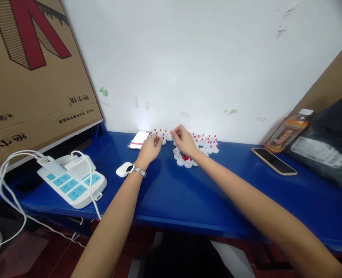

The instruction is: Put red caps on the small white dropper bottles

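White multi-socket power strip (72, 181) with looping cables near left front edge of blue plastic tabletop (188, 200): snag risk.

Left hand (150, 150) curled, fingertips pinched; contents unclear.

Right hand (183, 140) pinching small white-and-red plastic cap (172, 134) near back edge; dense cap cluster (201, 144) could scatter.

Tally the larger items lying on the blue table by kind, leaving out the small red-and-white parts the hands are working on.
Phones: 2 (lit one, dark one)
Power strip: 1
Bottle: 1
Small white oval device: 1
Black bag: 1
Total: 6
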The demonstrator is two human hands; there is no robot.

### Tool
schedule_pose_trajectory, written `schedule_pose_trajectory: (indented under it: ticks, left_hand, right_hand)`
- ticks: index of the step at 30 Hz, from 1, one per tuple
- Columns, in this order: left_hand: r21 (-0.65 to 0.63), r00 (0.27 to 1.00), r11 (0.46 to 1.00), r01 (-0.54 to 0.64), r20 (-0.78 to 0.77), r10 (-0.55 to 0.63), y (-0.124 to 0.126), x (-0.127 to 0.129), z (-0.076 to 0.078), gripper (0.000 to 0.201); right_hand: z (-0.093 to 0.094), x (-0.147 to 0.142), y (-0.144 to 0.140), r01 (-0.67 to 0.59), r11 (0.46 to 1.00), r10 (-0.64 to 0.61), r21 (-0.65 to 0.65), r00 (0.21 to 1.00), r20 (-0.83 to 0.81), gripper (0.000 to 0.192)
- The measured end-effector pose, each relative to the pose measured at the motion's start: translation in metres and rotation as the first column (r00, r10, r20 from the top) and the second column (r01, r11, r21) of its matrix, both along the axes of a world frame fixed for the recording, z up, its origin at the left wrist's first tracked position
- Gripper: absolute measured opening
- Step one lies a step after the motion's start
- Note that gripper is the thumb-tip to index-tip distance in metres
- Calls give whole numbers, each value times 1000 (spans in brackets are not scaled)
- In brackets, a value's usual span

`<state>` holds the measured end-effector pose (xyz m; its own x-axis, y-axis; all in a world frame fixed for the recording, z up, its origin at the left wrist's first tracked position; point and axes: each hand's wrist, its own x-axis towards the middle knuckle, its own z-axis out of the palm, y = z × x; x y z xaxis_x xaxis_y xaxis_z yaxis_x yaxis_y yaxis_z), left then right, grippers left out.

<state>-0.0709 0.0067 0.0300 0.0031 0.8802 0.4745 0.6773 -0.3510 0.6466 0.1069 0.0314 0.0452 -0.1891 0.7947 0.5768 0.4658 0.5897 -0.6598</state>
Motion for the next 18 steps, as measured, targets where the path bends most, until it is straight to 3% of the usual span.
schedule_pose_trajectory:
  ticks: [4,7,13,18]
  left_hand:
    - [93,974,976,196,100,-205,-14,28,10,25]
    - [102,935,948,301,165,-314,-25,50,11,29]
    - [38,925,929,367,91,-369,-32,71,4,28]
    - [69,920,917,393,-36,-391,-33,71,2,34]
  right_hand:
    - [-1,27,-29,-139,984,113,-115,972,-207,26]
    - [-5,44,-45,-112,989,92,-101,979,-182,24]
    - [-12,59,-62,30,1000,-30,5,995,-97,8]
    - [-11,59,-71,25,998,-20,66,997,-72,14]
